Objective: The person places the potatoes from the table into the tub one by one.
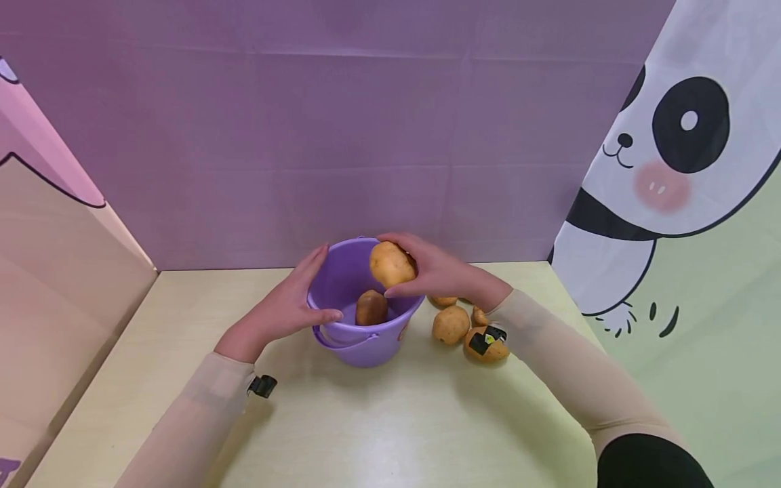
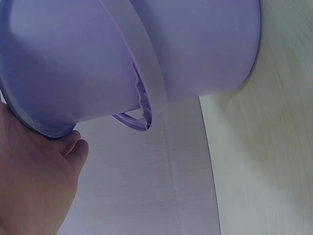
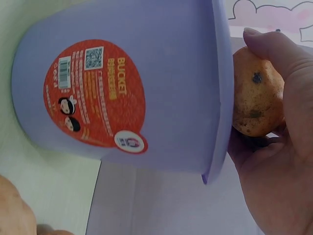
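Observation:
A purple bucket [image 1: 366,349] stands on the table, its handle hanging down at the front. My left hand [image 1: 287,305] holds its left rim, thumb reaching over the opening and fingers along the edge. In the left wrist view, that hand [image 2: 36,171] is at the rim. Over the bucket's right side, my right hand [image 1: 436,268] grips a light tan potato [image 1: 390,264] between thumb and fingers. The right wrist view shows dark spots on this potato [image 3: 257,93], right beside the rim. Inside the bucket lies a browner potato [image 1: 371,308].
Several potatoes [image 1: 451,325] lie on the table to the right of the bucket, partly under my right forearm. The table [image 1: 378,427] meets a purple cloth backdrop [image 1: 366,149] behind. A panda-print cloth [image 1: 689,203] hangs on the right. A red label [image 3: 95,93] marks the bucket's side.

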`<action>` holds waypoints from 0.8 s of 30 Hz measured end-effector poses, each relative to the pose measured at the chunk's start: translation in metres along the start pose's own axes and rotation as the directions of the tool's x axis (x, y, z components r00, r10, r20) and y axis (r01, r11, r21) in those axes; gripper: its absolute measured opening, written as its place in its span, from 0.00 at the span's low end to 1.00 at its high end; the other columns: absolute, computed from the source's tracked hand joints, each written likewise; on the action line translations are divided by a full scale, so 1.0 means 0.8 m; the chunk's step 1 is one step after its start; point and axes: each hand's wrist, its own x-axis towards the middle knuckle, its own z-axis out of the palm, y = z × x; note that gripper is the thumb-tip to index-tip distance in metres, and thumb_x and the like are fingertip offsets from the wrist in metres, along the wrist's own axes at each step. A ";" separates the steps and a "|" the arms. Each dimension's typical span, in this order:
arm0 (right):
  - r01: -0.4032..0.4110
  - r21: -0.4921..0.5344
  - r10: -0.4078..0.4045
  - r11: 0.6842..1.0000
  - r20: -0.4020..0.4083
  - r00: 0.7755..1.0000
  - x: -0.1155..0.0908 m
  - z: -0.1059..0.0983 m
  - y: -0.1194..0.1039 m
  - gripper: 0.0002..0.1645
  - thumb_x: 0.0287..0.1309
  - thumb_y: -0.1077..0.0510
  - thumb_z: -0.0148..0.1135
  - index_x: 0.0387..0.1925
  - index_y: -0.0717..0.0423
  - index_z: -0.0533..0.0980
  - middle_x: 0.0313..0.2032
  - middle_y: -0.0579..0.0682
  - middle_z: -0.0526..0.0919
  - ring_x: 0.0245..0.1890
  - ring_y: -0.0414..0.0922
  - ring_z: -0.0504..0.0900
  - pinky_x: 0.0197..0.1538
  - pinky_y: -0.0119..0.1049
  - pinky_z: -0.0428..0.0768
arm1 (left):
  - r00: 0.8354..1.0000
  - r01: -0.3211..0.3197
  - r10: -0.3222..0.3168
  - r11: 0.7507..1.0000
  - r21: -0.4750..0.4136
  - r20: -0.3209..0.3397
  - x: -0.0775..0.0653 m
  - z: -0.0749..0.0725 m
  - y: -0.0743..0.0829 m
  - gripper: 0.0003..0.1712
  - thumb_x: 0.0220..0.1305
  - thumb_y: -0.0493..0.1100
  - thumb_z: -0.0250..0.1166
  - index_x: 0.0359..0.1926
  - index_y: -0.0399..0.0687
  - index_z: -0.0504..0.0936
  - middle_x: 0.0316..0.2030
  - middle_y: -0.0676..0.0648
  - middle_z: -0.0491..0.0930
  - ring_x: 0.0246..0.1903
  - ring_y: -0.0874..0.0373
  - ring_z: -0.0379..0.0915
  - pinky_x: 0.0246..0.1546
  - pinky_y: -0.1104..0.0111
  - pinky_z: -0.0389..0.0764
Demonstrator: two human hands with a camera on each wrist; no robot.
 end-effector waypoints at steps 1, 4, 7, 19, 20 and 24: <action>0.005 0.000 -0.005 1.000 0.003 1.000 0.002 0.002 0.000 0.59 0.57 0.50 0.87 0.82 0.58 0.65 0.72 0.53 0.76 0.67 0.50 0.79 0.68 0.49 0.82 | 1.000 -0.001 0.001 1.000 0.000 0.000 0.000 0.000 0.000 0.75 0.61 0.63 0.82 0.91 0.45 0.41 0.90 0.41 0.38 0.87 0.35 0.40 0.82 0.35 0.54; 0.027 -0.002 -0.026 1.000 0.016 1.000 0.009 0.007 -0.001 0.58 0.57 0.51 0.87 0.82 0.59 0.66 0.72 0.53 0.76 0.67 0.49 0.78 0.68 0.48 0.81 | 1.000 -0.005 0.005 1.000 -0.002 -0.001 0.000 0.001 -0.001 0.75 0.61 0.64 0.82 0.91 0.45 0.41 0.90 0.40 0.39 0.87 0.35 0.40 0.81 0.35 0.54; 0.041 0.007 -0.042 0.999 0.027 0.999 0.014 0.011 -0.003 0.59 0.57 0.52 0.88 0.82 0.60 0.65 0.72 0.53 0.76 0.67 0.50 0.78 0.69 0.48 0.80 | 1.000 -0.009 0.009 1.000 -0.006 0.000 0.000 0.001 -0.001 0.76 0.61 0.65 0.82 0.91 0.45 0.41 0.90 0.40 0.39 0.86 0.34 0.41 0.81 0.35 0.55; 0.055 0.027 -0.057 0.998 0.073 0.996 0.031 0.028 -0.010 0.61 0.58 0.51 0.88 0.83 0.61 0.63 0.73 0.54 0.75 0.68 0.49 0.77 0.70 0.45 0.79 | 1.000 -0.002 0.002 1.000 -0.005 0.009 -0.002 0.000 0.000 0.76 0.61 0.67 0.80 0.91 0.46 0.40 0.90 0.41 0.39 0.87 0.35 0.40 0.81 0.35 0.55; 0.057 0.025 -0.059 0.998 0.077 0.995 0.032 0.029 -0.011 0.61 0.58 0.51 0.88 0.83 0.61 0.63 0.73 0.53 0.75 0.68 0.48 0.77 0.70 0.44 0.79 | 1.000 0.000 0.000 1.000 -0.005 0.008 -0.002 0.000 0.000 0.76 0.61 0.67 0.80 0.91 0.46 0.40 0.90 0.41 0.39 0.87 0.35 0.40 0.81 0.35 0.55; 0.067 0.029 -0.069 0.997 0.089 0.994 0.037 0.034 -0.015 0.61 0.58 0.52 0.87 0.83 0.61 0.62 0.72 0.54 0.75 0.67 0.49 0.77 0.70 0.44 0.78 | 1.000 0.004 -0.004 1.000 -0.004 0.007 -0.003 0.000 -0.002 0.76 0.61 0.68 0.80 0.91 0.47 0.40 0.90 0.41 0.39 0.87 0.35 0.41 0.81 0.34 0.56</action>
